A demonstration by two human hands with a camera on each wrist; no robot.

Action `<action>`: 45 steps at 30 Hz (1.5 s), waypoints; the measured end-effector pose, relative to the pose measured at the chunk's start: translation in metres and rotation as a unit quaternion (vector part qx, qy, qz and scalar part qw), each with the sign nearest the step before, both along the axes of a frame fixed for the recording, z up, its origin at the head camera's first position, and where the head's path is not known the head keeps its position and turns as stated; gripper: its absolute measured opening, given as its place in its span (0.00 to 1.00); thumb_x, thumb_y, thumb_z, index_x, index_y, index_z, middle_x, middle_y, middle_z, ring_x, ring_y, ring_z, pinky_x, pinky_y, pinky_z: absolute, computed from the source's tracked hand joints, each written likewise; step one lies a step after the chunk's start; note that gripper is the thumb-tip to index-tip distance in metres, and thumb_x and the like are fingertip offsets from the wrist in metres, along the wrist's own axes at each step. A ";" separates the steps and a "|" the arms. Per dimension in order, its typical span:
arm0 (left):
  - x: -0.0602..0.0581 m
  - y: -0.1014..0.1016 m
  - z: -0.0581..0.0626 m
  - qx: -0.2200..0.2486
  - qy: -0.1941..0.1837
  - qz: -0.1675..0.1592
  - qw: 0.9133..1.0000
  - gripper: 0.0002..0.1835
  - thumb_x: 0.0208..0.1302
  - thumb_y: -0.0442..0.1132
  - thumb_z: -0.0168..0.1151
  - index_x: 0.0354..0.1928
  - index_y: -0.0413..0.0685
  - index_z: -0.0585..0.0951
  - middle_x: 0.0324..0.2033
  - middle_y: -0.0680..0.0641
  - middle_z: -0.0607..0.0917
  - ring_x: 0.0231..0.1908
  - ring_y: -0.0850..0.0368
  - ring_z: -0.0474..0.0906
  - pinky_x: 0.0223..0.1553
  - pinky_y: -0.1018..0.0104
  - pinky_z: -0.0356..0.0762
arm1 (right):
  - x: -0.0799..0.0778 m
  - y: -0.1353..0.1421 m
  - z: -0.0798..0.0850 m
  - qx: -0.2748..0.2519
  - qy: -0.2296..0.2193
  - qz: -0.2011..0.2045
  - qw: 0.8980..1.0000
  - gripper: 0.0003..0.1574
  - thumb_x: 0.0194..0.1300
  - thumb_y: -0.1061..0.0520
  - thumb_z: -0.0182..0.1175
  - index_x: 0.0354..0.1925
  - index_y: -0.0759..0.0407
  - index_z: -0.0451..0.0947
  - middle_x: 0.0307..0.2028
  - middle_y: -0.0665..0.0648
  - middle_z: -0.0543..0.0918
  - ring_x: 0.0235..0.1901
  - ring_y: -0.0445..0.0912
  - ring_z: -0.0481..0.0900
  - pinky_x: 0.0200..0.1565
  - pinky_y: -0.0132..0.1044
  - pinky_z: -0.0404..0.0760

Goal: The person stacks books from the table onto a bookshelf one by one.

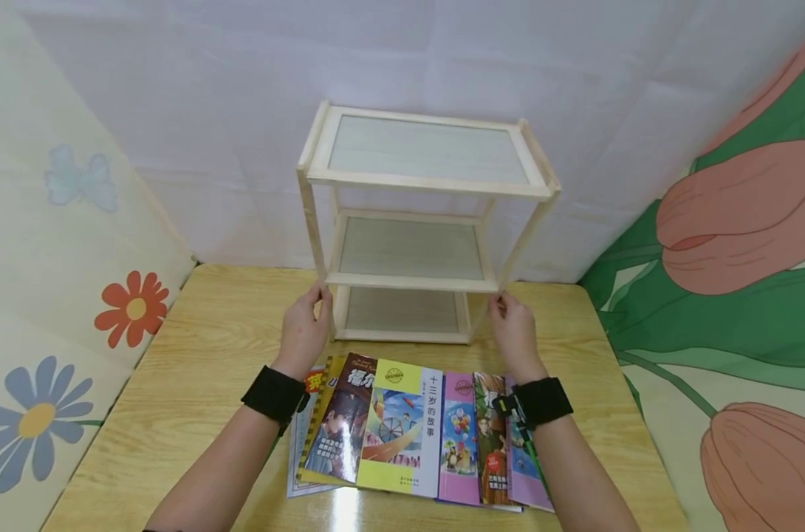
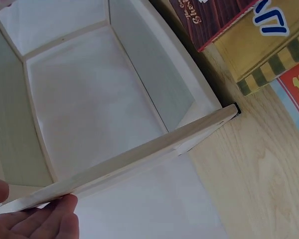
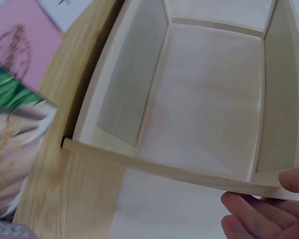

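Shelf (image 1: 410, 250) of pale wood, three tiers high, rises over the desk (image 1: 230, 332) directly ahead of me, framed between my two hands. Its long axis runs left to right, square across my reach, so its narrow ends face out to either side.

My left hand (image 1: 304, 325) grips the left front post (image 1: 312, 229) of the shelf while my right hand (image 1: 514, 332) grips the right front post (image 1: 525, 233), both just below the middle tier as the head view has it. In the wrist views, thumb and fingers lie on opposite sides of the wood. The hands are well apart, the shelf's width between them.

Neither hand is plainly nearer: the shelf lies inward from both, each at its own end. In my judgement, any move of it turns on that left-right balance, the two grips staying level.

In front of the shelf, on my side, overlapping books (image 1: 402, 436) lie in a row that also runs left to right. Behind the shelf is a white backdrop (image 1: 243, 148). A dark tip (image 2: 237, 109) caps the left front post's foot; whether the feet bear fully on the desk, I cannot tell.
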State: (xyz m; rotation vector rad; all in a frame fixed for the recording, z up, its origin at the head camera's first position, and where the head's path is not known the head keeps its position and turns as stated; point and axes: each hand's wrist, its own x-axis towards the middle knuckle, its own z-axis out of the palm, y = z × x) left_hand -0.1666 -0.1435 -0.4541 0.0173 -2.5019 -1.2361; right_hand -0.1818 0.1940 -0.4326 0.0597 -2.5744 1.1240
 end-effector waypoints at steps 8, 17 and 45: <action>0.018 0.003 -0.001 0.001 -0.021 -0.041 0.999 0.31 0.71 0.50 0.46 0.70 0.42 0.59 0.59 0.39 0.72 0.57 0.46 0.68 0.45 0.52 0.76 | 0.026 0.014 0.001 0.019 -0.060 0.047 0.997 0.28 0.70 0.54 0.51 0.64 0.67 0.65 0.52 0.67 0.76 0.47 0.55 0.77 0.47 0.46 0.77; 0.055 0.031 -0.011 -0.009 -0.039 -0.101 0.994 0.30 0.69 0.42 0.51 0.70 0.40 0.59 0.61 0.38 0.69 0.52 0.49 0.72 0.50 0.52 0.73 | 0.080 0.036 -0.009 0.155 -0.177 0.041 0.971 0.42 0.70 0.41 0.47 0.67 0.72 0.58 0.59 0.71 0.69 0.53 0.61 0.71 0.50 0.55 0.72; 0.096 0.136 -0.048 -0.332 -0.064 -0.425 0.840 0.43 0.67 0.57 0.48 0.72 0.38 0.48 0.71 0.38 0.43 0.68 0.45 0.38 0.63 0.45 0.49 | 0.156 0.035 -0.079 0.270 -0.332 0.004 0.904 0.76 0.53 0.20 0.46 0.62 0.88 0.44 0.59 0.89 0.42 0.54 0.81 0.45 0.45 0.68 0.66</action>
